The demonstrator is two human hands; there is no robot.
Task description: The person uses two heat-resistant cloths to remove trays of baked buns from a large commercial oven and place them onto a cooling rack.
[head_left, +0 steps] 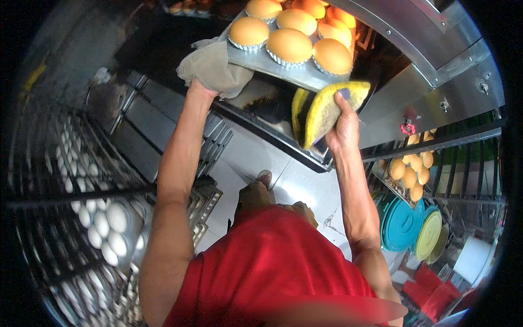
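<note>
A metal tray (267,64) of golden domed cakes (290,46) in fluted foil cups sits partly out of the oven mouth, in front of me. My left hand (202,90) is at its left corner. A grey cloth (210,68) hides the fingers and wraps over the tray's edge. My right hand (345,131) grips a folded oven pad (332,109) with a yellow rim, thumb on its outer side. The pad is by the tray's near right corner; I cannot tell whether it touches the tray.
The steel oven front (436,87) with a red knob (407,128) rises at right. Below it, a rack holds a tray of golden buns (412,169). A teal lid (402,222) stands lower right. At left, a rack carries trays of white rounded pieces (109,226).
</note>
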